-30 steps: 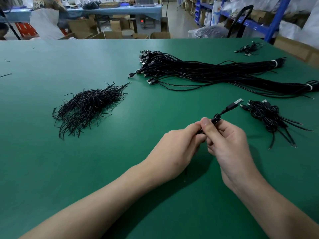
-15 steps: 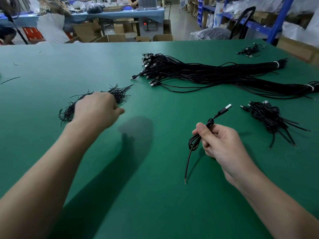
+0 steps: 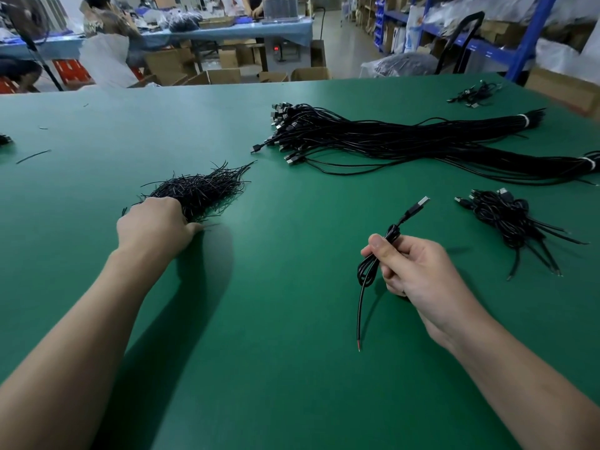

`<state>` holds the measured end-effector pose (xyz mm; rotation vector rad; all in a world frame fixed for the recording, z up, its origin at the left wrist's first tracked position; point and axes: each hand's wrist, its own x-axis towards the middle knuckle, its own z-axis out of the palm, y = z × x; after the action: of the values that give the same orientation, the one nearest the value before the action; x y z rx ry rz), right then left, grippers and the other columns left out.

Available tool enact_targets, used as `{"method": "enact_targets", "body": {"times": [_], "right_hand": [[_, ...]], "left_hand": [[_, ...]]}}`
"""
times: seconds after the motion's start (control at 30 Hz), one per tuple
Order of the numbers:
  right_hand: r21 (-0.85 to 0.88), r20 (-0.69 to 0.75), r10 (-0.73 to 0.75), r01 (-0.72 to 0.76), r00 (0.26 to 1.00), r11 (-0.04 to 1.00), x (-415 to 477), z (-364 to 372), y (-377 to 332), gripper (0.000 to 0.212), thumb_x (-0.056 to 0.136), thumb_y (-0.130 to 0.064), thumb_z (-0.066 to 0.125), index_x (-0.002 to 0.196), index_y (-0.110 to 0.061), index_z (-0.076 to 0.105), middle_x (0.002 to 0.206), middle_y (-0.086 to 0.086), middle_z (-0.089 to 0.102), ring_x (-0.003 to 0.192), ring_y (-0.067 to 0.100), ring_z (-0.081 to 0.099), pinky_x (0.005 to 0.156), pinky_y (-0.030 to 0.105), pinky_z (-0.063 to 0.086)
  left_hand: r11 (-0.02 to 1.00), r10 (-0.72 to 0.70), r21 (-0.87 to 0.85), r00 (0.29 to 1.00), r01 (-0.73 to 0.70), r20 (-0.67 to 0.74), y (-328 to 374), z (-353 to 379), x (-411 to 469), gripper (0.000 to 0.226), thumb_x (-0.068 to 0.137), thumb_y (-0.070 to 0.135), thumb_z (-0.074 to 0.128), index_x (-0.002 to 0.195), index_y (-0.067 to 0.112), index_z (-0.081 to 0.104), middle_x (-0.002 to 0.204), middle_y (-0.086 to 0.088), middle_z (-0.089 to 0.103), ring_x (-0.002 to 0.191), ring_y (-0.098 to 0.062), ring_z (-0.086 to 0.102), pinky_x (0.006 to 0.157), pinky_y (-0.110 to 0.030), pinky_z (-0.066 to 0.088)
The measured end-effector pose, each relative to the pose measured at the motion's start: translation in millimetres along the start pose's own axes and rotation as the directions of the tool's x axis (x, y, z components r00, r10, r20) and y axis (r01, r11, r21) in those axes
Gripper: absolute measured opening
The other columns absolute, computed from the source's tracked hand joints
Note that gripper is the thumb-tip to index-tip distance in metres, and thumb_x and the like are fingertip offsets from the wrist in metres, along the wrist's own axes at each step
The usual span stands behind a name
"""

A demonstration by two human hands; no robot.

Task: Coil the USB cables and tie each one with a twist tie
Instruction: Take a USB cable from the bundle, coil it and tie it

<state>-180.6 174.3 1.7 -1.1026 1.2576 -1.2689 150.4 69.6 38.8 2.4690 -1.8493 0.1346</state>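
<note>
A small heap of tied cables (image 3: 506, 219) lies to my right on the surface (image 3: 292, 336); the big bundle of loose cables (image 3: 406, 141) behind waits (most of the job, I'd judge). My right hand (image 3: 418, 274) grips a coiled cable (image 3: 368, 271), untied; my left hand (image 3: 156, 225) touches the twist ties (image 3: 204, 190), whether pinching one I cannot tell

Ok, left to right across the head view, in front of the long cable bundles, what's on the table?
Pile of twist ties, left hand on it → coiled cable gripped by right hand → heap of coiled cables.
</note>
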Motion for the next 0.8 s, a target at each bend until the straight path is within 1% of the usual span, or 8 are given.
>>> {"method": "enact_targets", "body": {"times": [0.1,0.3,0.43,0.5,0.57,0.63,0.73,0.8], "right_hand": [[-0.002,0.009,0.003,-0.003,1.0,1.0,-1.0,1.2,-0.9,0.028,0.091,-0.038,0.067,0.083,-0.013,0.076,0.058,-0.005,0.047,0.046,0.008,0.033,0.052,0.021,0.029],[-0.017,-0.004,-0.009,0.009,1.0,1.0,-3.0,0.0,-4.1,0.028,0.092,-0.038,0.066,0.085,-0.013,0.076,0.059,-0.003,0.045,0.048,0.008,0.033,0.049,0.016,0.029],[-0.017,0.003,-0.039,0.04,0.999,0.999,-3.3,0.9,-7.0,0.03,0.088,-0.043,0.066,0.084,-0.014,0.076,0.061,0.0,0.04,0.05,0.008,0.032,0.049,0.014,0.029],[-0.016,0.013,-0.047,0.047,0.999,0.999,-3.6,1.9,-7.7,0.032,0.085,-0.045,0.067,0.083,-0.015,0.076,0.06,-0.002,0.04,0.05,0.006,0.033,0.049,0.014,0.03],[-0.017,0.017,-0.044,0.045,0.999,0.999,-3.8,2.0,-7.8,0.033,0.082,-0.047,0.067,0.082,-0.016,0.076,0.059,-0.004,0.04,0.05,0.005,0.035,0.05,0.013,0.031],[-0.02,0.017,-0.037,0.038,0.999,0.999,-3.9,1.4,-7.8,0.033,0.081,-0.048,0.067,0.081,-0.017,0.077,0.059,-0.005,0.041,0.05,0.004,0.036,0.05,0.012,0.033],[-0.026,0.024,-0.033,0.034,0.999,0.999,-4.3,0.4,-8.5,0.031,0.083,-0.048,0.067,0.082,-0.019,0.077,0.06,-0.004,0.04,0.051,0.006,0.034,0.05,0.014,0.032],[-0.03,0.026,-0.035,0.036,0.999,0.999,-4.0,-0.2,-8.4,0.031,0.083,-0.048,0.067,0.082,-0.02,0.078,0.061,-0.003,0.04,0.051,0.006,0.034,0.05,0.013,0.032]], "left_hand": [[1.0,-0.01,-0.012,1.0,0.01,0.006,-1.0,-2.4,-2.0,0.023,0.089,0.041,0.072,0.091,0.018,0.074,0.085,-0.011,0.066,0.086,-0.034,0.062,0.069,-0.033,0.045],[0.998,0.026,0.052,0.999,-0.025,-0.018,1.2,-15.4,-9.5,0.011,0.087,0.026,0.068,0.08,0.019,0.073,0.078,-0.008,0.063,0.077,-0.032,0.061,0.065,-0.03,0.043],[0.994,0.108,0.038,0.993,-0.107,-0.048,0.1,-39.9,-9.7,0.022,0.088,0.036,0.073,0.068,0.03,0.065,0.076,-0.002,0.065,0.075,-0.03,0.062,0.064,-0.03,0.046],[0.988,0.148,-0.037,0.988,-0.149,-0.037,2.4,-51.5,-7.5,0.028,0.089,0.035,0.074,0.064,0.028,0.065,0.062,0.002,0.069,0.067,-0.025,0.065,0.061,-0.03,0.051],[0.968,0.193,-0.153,0.98,-0.197,-0.046,9.4,-57.9,-7.2,0.028,0.091,0.031,0.074,0.064,0.025,0.067,0.048,0.008,0.066,0.06,-0.016,0.066,0.056,-0.027,0.05],[0.946,0.217,-0.234,0.974,-0.226,-0.061,17.8,-58.4,-9.0,0.025,0.09,0.028,0.075,0.066,0.023,0.07,0.048,0.01,0.066,0.059,-0.01,0.068,0.057,-0.027,0.052],[0.954,0.213,-0.202,0.975,-0.22,-0.059,24.1,-51.9,-8.6,0.016,0.089,0.022,0.076,0.073,0.02,0.075,0.057,0.001,0.071,0.067,-0.023,0.071,0.069,-0.04,0.06],[0.971,0.197,-0.117,0.975,-0.209,-0.107,26.5,-48.6,-9.0,0.01,0.09,0.023,0.075,0.081,0.019,0.077,0.068,-0.006,0.071,0.07,-0.031,0.068,0.068,-0.042,0.06]]}}
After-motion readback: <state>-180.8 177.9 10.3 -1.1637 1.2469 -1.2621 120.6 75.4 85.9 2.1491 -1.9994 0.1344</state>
